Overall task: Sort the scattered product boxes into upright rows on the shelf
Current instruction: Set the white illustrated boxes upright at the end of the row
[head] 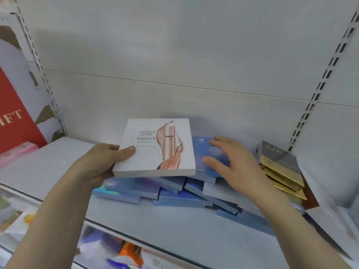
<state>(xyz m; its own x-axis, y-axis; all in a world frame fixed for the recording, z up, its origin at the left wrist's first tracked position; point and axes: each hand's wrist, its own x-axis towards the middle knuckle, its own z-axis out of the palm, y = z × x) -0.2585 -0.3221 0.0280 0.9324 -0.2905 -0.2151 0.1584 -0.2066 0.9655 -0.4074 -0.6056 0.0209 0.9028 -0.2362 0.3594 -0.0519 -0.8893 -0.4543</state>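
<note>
My left hand grips a flat white box with a rose-gold bottle picture, holding it by its left edge, tilted face up above the pile. Under it several flat blue boxes lie scattered and overlapping on the grey shelf. My right hand hovers with fingers spread over the topmost blue box, fingertips touching or nearly touching it. Gold and grey boxes are stacked slanted at the right end of the pile.
A red gift box and a pink pack stand at the shelf's left end. Slotted uprights frame the white back panel. A lower shelf with mixed goods shows beneath. A white carton flap lies at right.
</note>
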